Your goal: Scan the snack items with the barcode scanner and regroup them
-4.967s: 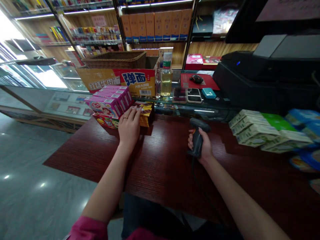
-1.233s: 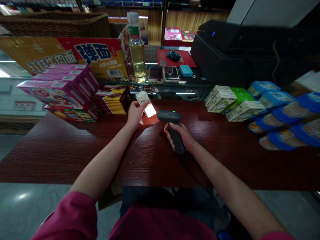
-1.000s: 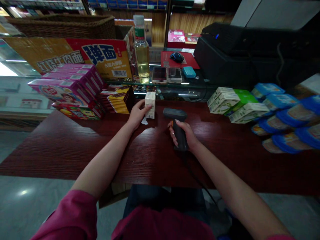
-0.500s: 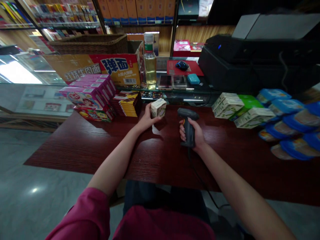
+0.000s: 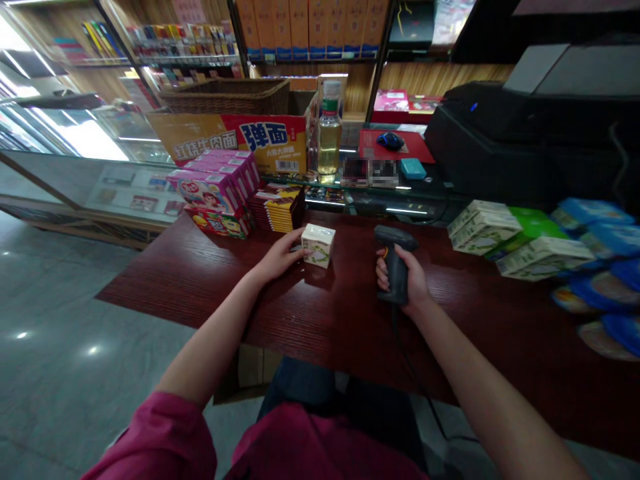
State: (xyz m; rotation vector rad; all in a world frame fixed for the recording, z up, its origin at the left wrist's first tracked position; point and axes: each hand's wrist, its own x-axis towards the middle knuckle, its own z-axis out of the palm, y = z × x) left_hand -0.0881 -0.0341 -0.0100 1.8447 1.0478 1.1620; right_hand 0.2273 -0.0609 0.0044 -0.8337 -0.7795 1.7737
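Note:
My left hand point(image 5: 283, 257) grips the left side of a small white box point(image 5: 318, 246) with a green leaf print, its thumb at the front and its other fingers partly hidden behind. The box appears to sit upright on the dark red wooden table point(image 5: 300, 303). In my right hand point(image 5: 411, 279) is a black barcode scanner point(image 5: 396, 267), held by its handle, with the index finger near the yellow trigger. The scanner's head points left, toward the box but apart from it. Its cable hangs down over the table's front edge.
Left of centre stand stacked pink boxes point(image 5: 215, 183) and a stack of yellow-edged packs point(image 5: 280, 208). Behind are a noodle carton point(image 5: 200, 137) and a bottle point(image 5: 329, 137). To the right lie white-green boxes point(image 5: 485, 230) and blue-lidded tubs point(image 5: 607, 293).
The white box has come down toward the table and turned, its printed side now facing me more. My left hand moved with it. The scanner remains in my right hand; the camera view has shifted.

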